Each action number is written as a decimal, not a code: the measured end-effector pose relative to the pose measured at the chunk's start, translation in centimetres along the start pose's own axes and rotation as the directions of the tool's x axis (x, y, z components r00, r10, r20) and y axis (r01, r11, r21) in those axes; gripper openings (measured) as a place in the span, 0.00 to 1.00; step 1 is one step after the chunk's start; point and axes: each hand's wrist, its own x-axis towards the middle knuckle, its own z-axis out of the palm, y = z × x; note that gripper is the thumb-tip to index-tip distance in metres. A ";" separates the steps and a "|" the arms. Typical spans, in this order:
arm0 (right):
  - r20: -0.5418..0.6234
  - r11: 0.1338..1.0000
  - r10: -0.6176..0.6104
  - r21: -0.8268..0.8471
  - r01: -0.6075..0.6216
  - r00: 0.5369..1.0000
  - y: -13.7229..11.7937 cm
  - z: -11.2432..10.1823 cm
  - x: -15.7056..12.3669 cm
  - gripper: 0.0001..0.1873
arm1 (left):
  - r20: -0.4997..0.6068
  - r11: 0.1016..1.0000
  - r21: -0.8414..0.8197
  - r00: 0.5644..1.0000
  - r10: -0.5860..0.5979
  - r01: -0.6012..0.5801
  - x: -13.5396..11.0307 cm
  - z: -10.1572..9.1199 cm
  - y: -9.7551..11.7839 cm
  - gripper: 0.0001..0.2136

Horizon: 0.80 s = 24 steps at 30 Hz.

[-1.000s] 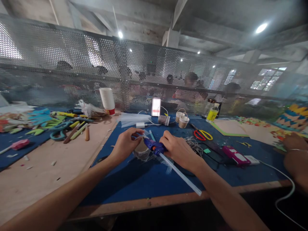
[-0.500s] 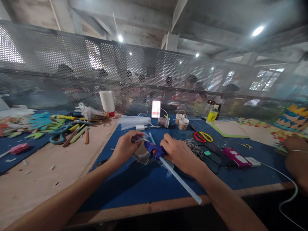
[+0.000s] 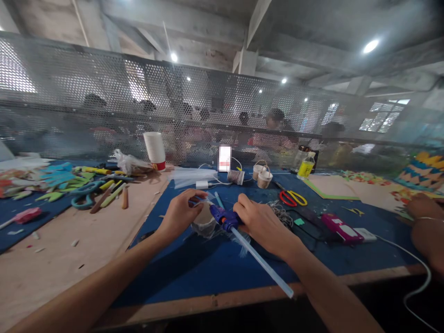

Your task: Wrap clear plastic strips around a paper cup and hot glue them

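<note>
My right hand (image 3: 259,221) is closed around a blue glue gun (image 3: 222,216) with an orange trigger. A long clear glue stick (image 3: 261,262) juts from its back toward the table's near edge. The gun's tip points left at a small paper cup (image 3: 204,220) wrapped in clear plastic. My left hand (image 3: 181,212) pinches a thin blue piece at the top of that cup. Both hands are over the blue mat (image 3: 208,263).
Red-and-yellow scissors (image 3: 292,197), a pink device (image 3: 342,228) with a white cable, small basket cups (image 3: 263,177), a thread spool (image 3: 236,176) and a yellow bottle (image 3: 305,167) lie beyond. White cups (image 3: 155,149), teal scissors (image 3: 83,191) and foam pieces are left. Another person's hand (image 3: 423,208) is right. Perforated metal screen behind.
The view has shifted slightly. Both hands stay on the cup and glue gun, with the gun nudged a little closer to the cup.
</note>
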 end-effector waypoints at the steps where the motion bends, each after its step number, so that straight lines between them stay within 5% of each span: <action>1: 0.000 1.000 0.002 0.005 -0.002 1.000 0.0 0.0 0.0 0.13 | 0.000 1.000 0.001 1.000 0.001 -0.001 0.0 0.0 0.0 0.12; 16: 0.014 0.997 0.031 0.066 -0.032 0.999 0.5 -0.2 -0.3 0.09 | -0.008 1.000 -0.026 1.000 0.007 -0.007 0.1 0.0 -0.2 0.12; 20: 0.034 0.973 0.052 0.223 -0.059 0.998 1.2 -0.1 -0.1 0.05 | 0.009 1.000 -0.010 1.000 -0.019 0.019 0.2 -0.1 -0.2 0.12; 24: 0.024 0.874 0.075 0.480 -0.077 0.997 2.3 0.3 0.2 0.13 | 0.031 1.000 -0.012 0.999 -0.022 0.023 0.3 -0.1 -0.4 0.13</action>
